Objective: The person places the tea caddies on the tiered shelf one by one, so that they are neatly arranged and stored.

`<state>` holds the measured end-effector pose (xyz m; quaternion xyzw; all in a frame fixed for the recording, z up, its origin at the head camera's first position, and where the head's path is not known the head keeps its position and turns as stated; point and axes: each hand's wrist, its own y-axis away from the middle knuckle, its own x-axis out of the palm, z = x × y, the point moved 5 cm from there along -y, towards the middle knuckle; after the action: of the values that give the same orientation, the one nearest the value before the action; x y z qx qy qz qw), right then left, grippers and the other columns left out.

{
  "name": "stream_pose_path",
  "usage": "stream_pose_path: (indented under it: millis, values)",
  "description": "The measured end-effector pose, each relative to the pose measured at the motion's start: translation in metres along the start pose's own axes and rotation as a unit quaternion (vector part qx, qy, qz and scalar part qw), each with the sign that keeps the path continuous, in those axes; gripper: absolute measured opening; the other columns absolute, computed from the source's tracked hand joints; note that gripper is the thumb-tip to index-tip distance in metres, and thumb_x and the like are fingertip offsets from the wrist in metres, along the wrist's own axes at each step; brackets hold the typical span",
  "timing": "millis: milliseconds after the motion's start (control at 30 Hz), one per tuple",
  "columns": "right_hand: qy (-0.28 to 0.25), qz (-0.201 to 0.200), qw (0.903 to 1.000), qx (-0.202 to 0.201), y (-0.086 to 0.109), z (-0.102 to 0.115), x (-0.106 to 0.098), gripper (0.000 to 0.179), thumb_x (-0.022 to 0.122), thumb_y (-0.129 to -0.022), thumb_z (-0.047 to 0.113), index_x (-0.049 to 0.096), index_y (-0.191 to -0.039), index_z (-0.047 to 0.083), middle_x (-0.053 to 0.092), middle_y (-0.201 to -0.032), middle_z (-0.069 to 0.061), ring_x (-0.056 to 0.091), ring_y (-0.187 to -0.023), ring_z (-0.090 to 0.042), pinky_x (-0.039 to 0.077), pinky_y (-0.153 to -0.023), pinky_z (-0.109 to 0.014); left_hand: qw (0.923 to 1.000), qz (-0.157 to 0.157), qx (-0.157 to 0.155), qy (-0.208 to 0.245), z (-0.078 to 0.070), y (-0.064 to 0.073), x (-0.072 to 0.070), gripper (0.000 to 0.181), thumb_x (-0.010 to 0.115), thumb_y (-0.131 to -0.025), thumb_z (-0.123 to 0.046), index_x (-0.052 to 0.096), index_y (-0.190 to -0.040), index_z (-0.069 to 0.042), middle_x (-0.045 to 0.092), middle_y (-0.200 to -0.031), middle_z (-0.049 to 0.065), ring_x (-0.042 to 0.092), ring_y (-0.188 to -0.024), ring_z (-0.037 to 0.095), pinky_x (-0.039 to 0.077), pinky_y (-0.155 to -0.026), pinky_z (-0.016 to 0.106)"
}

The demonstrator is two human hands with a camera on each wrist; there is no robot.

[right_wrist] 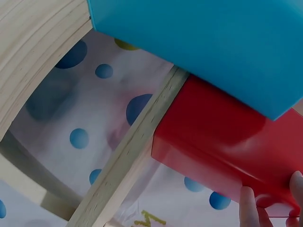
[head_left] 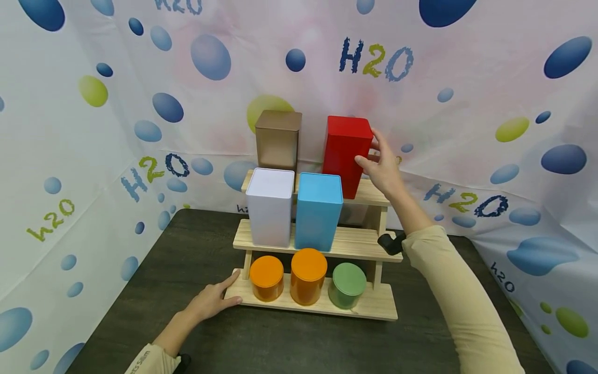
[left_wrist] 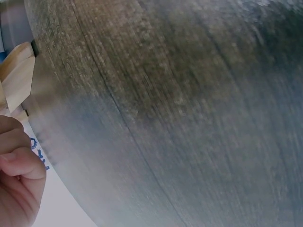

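Note:
My right hand (head_left: 384, 163) holds a tall red box (head_left: 347, 150) by its upper right side, thumb on the front and fingers toward the back. The red box stands on the top tier of a three-tier wooden shelf (head_left: 380, 306), its lower left part hidden behind a light-blue box (head_left: 319, 213). In the right wrist view, fingertips (right_wrist: 247, 201) press against the red box. My left hand (head_left: 212, 301) grips the left end of the bottom tier, thumb at the front edge. A bronze box (head_left: 279, 140) is left of the red one on the top tier.
A white box (head_left: 269, 208) is beside the light-blue box on the middle tier. On the bottom tier sit two orange canisters (head_left: 266, 280) and a green canister (head_left: 347, 285). The shelf stands on a dark table (head_left: 299, 343), with a dotted curtain (head_left: 317, 93) behind.

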<state>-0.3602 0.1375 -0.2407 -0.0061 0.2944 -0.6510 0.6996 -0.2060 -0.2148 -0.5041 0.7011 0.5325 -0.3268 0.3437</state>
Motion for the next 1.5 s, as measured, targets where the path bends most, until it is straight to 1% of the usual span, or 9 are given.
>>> stream_pose_path:
  millis: [133,267,367,467,700,967,1100,1267,1500]
  values:
    - [-0.004,0.003,1.0000,-0.006,-0.001,0.001,0.007,0.066,0.057,-0.089,0.010,0.024,-0.145,0.026,0.040,-0.134,-0.013,0.049,-0.112,-0.032,0.048,-0.079,-0.047,1.0000,0.006,0.001,0.004,0.001,0.000,0.002,0.076,0.063,-0.082,-0.044,0.032,-0.143,-0.011,0.047,-0.058,0.001,0.036,-0.048,0.013,0.038,-0.058,0.032]
    - [0.001,0.003,0.9999,-0.013,-0.003,0.002,0.013,0.066,0.058,-0.089,0.011,0.024,-0.144,0.027,0.041,-0.134,-0.013,0.050,-0.112,-0.031,0.049,-0.078,-0.046,1.0000,0.001,0.003,0.002,-0.001,0.000,0.002,0.076,0.064,-0.081,-0.044,0.034,-0.142,-0.011,0.063,-0.080,0.015,0.044,-0.055,0.015,0.042,-0.062,0.036]
    - [0.005,0.002,0.9999,-0.014,-0.005,0.003,0.017,0.066,0.058,-0.089,0.012,0.025,-0.144,0.028,0.041,-0.135,-0.012,0.050,-0.113,-0.032,0.049,-0.079,-0.045,1.0000,-0.005,0.006,-0.002,-0.002,0.001,0.000,0.076,0.065,-0.080,-0.044,0.035,-0.141,-0.010,0.062,-0.105,0.025,0.050,-0.063,0.016,0.045,-0.067,0.041]
    - [0.002,0.002,0.9999,-0.013,-0.008,0.005,0.021,0.066,0.058,-0.089,0.012,0.024,-0.145,0.027,0.041,-0.135,-0.012,0.049,-0.114,-0.032,0.049,-0.079,-0.045,1.0000,-0.006,0.007,-0.003,-0.002,0.001,-0.001,0.076,0.065,-0.080,-0.044,0.035,-0.141,-0.009,0.060,-0.110,0.026,0.051,-0.065,0.016,0.046,-0.069,0.042]
    - [-0.002,0.014,0.9998,-0.015,-0.011,0.008,0.027,0.067,0.057,-0.090,0.013,0.021,-0.146,0.023,0.039,-0.135,-0.015,0.047,-0.115,-0.034,0.048,-0.080,-0.046,1.0000,-0.004,0.003,-0.003,-0.002,0.001,-0.002,0.075,0.065,-0.081,-0.043,0.034,-0.142,-0.010,0.061,-0.073,0.010,0.045,-0.057,0.015,0.042,-0.064,0.037]
    - [-0.003,0.015,0.9998,-0.011,-0.012,0.009,0.032,0.066,0.057,-0.090,0.013,0.023,-0.145,0.025,0.039,-0.135,-0.013,0.047,-0.114,-0.033,0.048,-0.081,-0.046,1.0000,-0.001,-0.001,-0.003,-0.001,0.001,-0.001,0.076,0.065,-0.081,-0.043,0.034,-0.142,-0.011,0.057,-0.068,0.004,0.045,-0.057,0.015,0.041,-0.063,0.035]
    - [-0.007,0.018,0.9997,-0.013,-0.013,0.009,0.034,0.066,0.057,-0.090,0.012,0.023,-0.145,0.024,0.039,-0.135,-0.014,0.047,-0.114,-0.034,0.048,-0.081,-0.046,1.0000,-0.004,-0.002,-0.002,0.000,0.000,-0.002,0.076,0.065,-0.080,-0.043,0.034,-0.142,-0.011,0.064,-0.084,0.014,0.047,-0.060,0.016,0.044,-0.065,0.038]
    - [-0.004,0.016,0.9998,-0.009,-0.014,0.010,0.035,0.066,0.058,-0.090,0.013,0.023,-0.145,0.025,0.039,-0.136,-0.013,0.047,-0.115,-0.033,0.048,-0.081,-0.045,1.0000,-0.006,0.002,-0.002,0.001,0.000,-0.002,0.076,0.065,-0.081,-0.043,0.034,-0.142,-0.010,0.059,-0.112,0.026,0.053,-0.068,0.018,0.046,-0.071,0.044]
    - [0.006,0.009,0.9999,-0.005,-0.013,0.009,0.037,0.069,0.059,-0.089,0.013,0.022,-0.145,0.026,0.039,-0.137,-0.012,0.048,-0.115,-0.031,0.048,-0.081,-0.044,0.9999,-0.008,0.007,-0.002,0.002,0.001,-0.001,0.075,0.065,-0.081,-0.043,0.035,-0.142,-0.010,0.056,-0.117,0.027,0.055,-0.072,0.019,0.046,-0.072,0.045]
